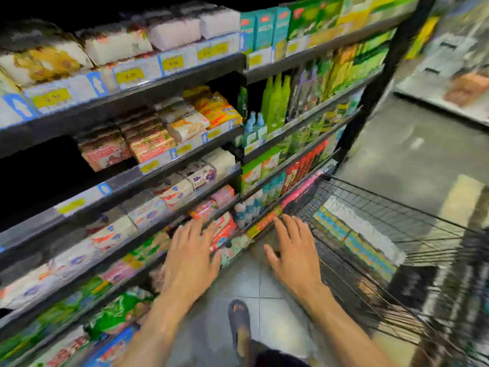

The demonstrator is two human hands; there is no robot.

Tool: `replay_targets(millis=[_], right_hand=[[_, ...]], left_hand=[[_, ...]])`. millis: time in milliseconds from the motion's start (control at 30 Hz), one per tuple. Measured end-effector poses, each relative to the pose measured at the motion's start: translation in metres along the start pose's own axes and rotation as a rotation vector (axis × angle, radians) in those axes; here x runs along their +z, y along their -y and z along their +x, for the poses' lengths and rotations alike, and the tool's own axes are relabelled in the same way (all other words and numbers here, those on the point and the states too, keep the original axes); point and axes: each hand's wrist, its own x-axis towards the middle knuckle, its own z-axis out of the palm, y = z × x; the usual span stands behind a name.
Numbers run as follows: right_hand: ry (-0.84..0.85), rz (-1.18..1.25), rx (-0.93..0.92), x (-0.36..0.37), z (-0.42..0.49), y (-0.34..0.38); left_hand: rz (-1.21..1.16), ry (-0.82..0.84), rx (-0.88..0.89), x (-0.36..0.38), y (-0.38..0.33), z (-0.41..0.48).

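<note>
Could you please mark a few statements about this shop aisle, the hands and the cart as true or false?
1. The left hand and the right hand are both spread open, gripping nothing. True.
2. The black wire shopping cart stands on the person's left. False: it stands on their right.
3. That cart holds nothing. False: a blue-and-white patterned pack lies in it.
4. Higher up than the hands stand tall green plastic bottles. True.
5. The left hand reaches towards a red-and-white soft pack. True.
</note>
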Motion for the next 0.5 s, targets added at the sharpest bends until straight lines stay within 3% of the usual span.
replay_targets(millis=[500], right_hand=[[0.004, 0.01, 0.541, -0.034, -0.116, -0.192]], left_hand=[[-0.114, 0.134, 0.293, 0.054, -0.216, 0.05]])
